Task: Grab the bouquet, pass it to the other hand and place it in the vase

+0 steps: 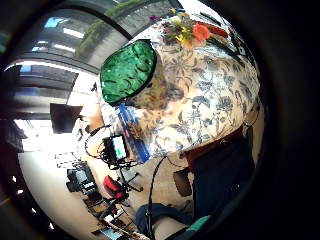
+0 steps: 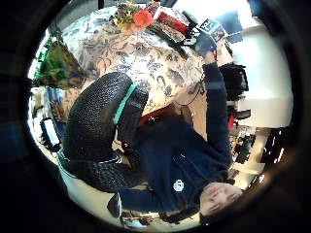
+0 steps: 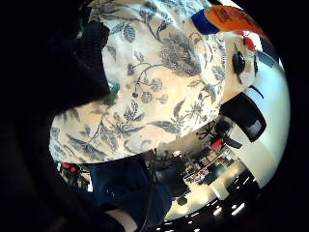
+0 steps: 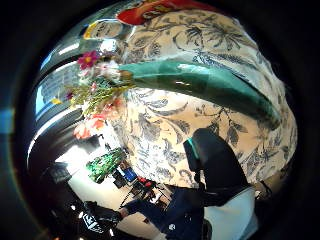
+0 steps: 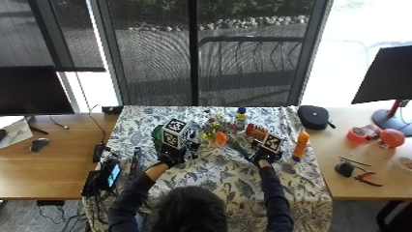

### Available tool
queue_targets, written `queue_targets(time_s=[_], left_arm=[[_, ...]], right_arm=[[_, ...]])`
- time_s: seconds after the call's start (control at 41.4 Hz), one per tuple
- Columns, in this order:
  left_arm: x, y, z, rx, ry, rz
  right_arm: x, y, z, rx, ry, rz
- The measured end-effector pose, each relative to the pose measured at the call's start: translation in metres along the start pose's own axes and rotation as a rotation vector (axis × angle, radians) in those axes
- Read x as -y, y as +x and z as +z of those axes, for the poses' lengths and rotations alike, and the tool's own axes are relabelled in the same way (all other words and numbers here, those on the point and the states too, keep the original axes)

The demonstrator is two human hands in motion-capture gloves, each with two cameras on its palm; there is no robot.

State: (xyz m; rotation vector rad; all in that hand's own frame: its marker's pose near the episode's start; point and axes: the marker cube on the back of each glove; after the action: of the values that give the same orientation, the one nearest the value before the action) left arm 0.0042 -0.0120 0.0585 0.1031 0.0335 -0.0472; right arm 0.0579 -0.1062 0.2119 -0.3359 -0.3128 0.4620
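Note:
The bouquet point(image 5: 222, 137) lies on the flowered tablecloth point(image 5: 212, 179), its orange and yellow blooms toward the window and its green-wrapped stem point(image 5: 243, 151) slanting toward my right hand point(image 5: 262, 157). In the right thumb side palm view the stem point(image 4: 200, 82) crosses close under the palm, and the thumb point(image 4: 215, 160) stands apart from it. The dark green vase point(image 5: 157, 135) stands just beyond my left hand point(image 5: 172, 157), which holds nothing. The vase point(image 1: 127, 70) and the blooms point(image 1: 190, 30) both show from the left palm.
An orange bottle point(image 5: 299, 145) stands right of my right hand, with a red box point(image 5: 256, 131) and a blue-capped bottle point(image 5: 241, 116) behind the bouquet. A black case point(image 5: 313, 117) sits at the cloth's far right corner. A phone on a rig point(image 5: 106, 176) stands at the left edge.

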Motion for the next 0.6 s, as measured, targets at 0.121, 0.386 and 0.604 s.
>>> queue_targets(time_s=[0.121,0.386,0.604], left_arm=[[0.0,0.001,0.003,0.013,-0.026,0.009],[0.001,-0.001,0.009,0.008,-0.044,0.005],[0.001,0.001,0.008,0.005,-0.036,0.006]], right_arm=[[0.011,0.006,0.018,-0.014,0.047,0.114],[0.018,0.005,0.051,-0.026,0.011,0.197],[0.019,-0.003,0.052,-0.06,0.02,0.191]])
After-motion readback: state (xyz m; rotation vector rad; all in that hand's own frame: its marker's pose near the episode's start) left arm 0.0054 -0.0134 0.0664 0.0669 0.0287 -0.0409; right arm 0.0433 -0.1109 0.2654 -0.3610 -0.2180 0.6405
